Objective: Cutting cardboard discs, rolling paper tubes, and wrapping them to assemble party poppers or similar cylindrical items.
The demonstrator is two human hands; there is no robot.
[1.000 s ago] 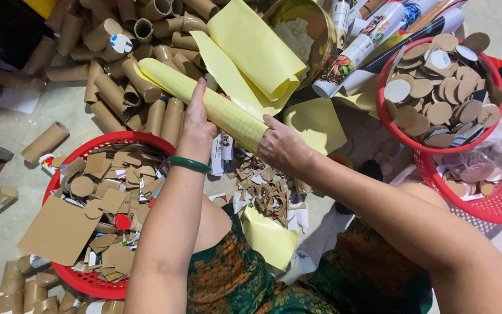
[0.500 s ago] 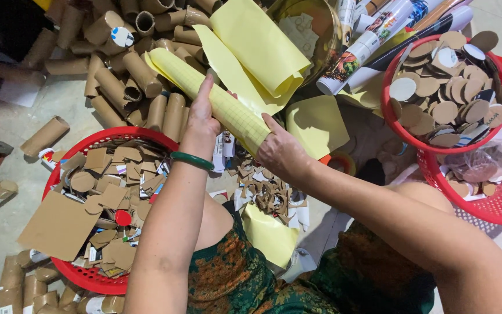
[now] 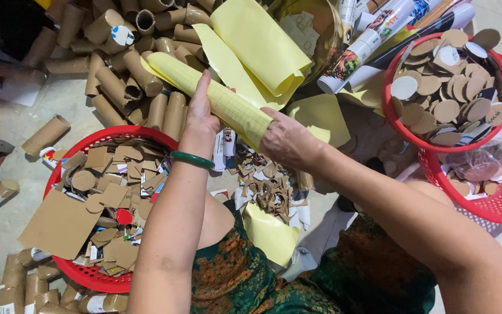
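yellow gridded paper wraps a cardboard tube [image 3: 216,99], which lies slanted between both hands above the floor [image 3: 13,116], just beyond the far rim of the near red basket [image 3: 74,273]. the left hand [image 3: 201,113] lies flat along the tube with fingers stretched, a green bangle [image 3: 192,159] on its wrist; the right hand [image 3: 289,142] is clamped around the tube's lower end. loose yellow sheets [image 3: 260,46] lie folded just past the tube, touching it, and another yellow sheet [image 3: 271,232] rests by the person's knee. printed rolls [image 3: 379,35] with white and coloured labels lean at the far right, beside a round gold tin [image 3: 315,29]. the near red basket at the left holds flat brown cardboard offcuts, squares and discs, with a few white and red scraps among them. a smaller red bowl [image 3: 390,110] at the far right is heaped with brown and white cardboard discs and sits on a second mesh basket [image 3: 495,203], which also holds a clear plastic bag [image 3: 501,154]. bare brown tubes [image 3: 117,81] are piled at the far left, one capped with a white and blue label; more tubes [image 3: 21,285] lie in the near left corner. small cut cardboard scraps [image 3: 265,186] litter the floor beneath the hands.
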